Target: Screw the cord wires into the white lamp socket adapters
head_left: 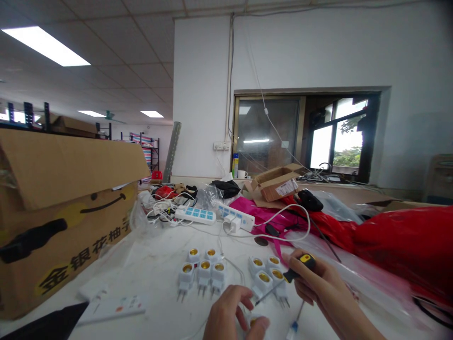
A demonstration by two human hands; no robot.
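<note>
My right hand (pixel 318 283) is closed around the black-and-yellow handle of a screwdriver (pixel 300 267). Its thin shaft slants down and left, the tip close to my left fingers. At the bottom edge, my left hand (pixel 230 314) curls its fingers around a white lamp socket (pixel 253 321), mostly hidden by the hand. Several white plug-in lamp sockets with brass-coloured inner threads stand just beyond: one group (pixel 204 267) left of centre, another group (pixel 264 277) partly behind the screwdriver. Below my right hand lies a thin tool with a clear bluish end (pixel 293 329).
White power strips (pixel 195 215) and tangled cables lie farther back. A big cardboard box (pixel 71 245) stands at left, a white strip-shaped item (pixel 113 307) before it. Red plastic (pixel 406 245) and clear film spread at right. A small open carton (pixel 278 184) sits near the window.
</note>
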